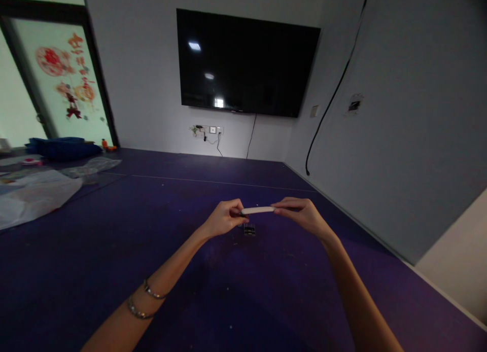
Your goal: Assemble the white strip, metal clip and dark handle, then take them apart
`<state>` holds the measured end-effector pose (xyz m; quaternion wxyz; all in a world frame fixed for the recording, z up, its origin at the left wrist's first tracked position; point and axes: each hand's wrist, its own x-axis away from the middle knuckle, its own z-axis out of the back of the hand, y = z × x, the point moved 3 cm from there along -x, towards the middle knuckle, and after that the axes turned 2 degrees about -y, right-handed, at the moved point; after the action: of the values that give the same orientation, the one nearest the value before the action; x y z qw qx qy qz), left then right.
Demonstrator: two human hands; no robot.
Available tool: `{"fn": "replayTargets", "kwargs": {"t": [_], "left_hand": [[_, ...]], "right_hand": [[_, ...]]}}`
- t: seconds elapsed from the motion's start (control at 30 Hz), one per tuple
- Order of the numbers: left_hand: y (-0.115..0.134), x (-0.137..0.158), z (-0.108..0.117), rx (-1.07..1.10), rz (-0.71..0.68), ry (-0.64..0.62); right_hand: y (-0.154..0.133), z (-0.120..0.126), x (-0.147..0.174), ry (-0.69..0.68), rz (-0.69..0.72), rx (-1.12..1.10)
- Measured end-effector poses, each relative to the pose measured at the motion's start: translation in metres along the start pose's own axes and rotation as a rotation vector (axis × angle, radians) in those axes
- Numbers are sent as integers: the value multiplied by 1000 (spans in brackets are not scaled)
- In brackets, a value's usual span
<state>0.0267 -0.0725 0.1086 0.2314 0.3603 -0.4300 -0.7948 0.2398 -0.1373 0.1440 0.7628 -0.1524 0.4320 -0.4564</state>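
Note:
My two hands meet in front of me over a purple floor (114, 250). Between them they hold a slim white stick-like object (257, 210), lying level. My left hand (224, 219) pinches its left end, and my right hand (302, 214) pinches its right end with thumb and fingers. Just below the white object, on the floor, lies a small dark blocky item (249, 230); what it is I cannot tell. Two thin bracelets (146, 298) circle my left wrist.
A large black screen (247, 63) hangs on the far wall above a socket strip (207, 130). A black cable (335, 93) runs down the right wall. At the far left lie clear plastic sheets (34, 195) and a blue bundle (63, 148) by a decorated glass door.

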Motion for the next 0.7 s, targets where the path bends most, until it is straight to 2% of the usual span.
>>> {"fn": "replayTargets", "kwargs": {"t": [0.23,0.5,0.7], "left_hand": [[-4,1,2,41,-8,-5],[-3,1,-4,74,0,-36],[-1,1,-2,155,11,-31]], "right_hand": [[13,9,4,9,-68,8],[-2,-1,1,-34,-35,-10],[9,12,5,37,-65,30]]}}
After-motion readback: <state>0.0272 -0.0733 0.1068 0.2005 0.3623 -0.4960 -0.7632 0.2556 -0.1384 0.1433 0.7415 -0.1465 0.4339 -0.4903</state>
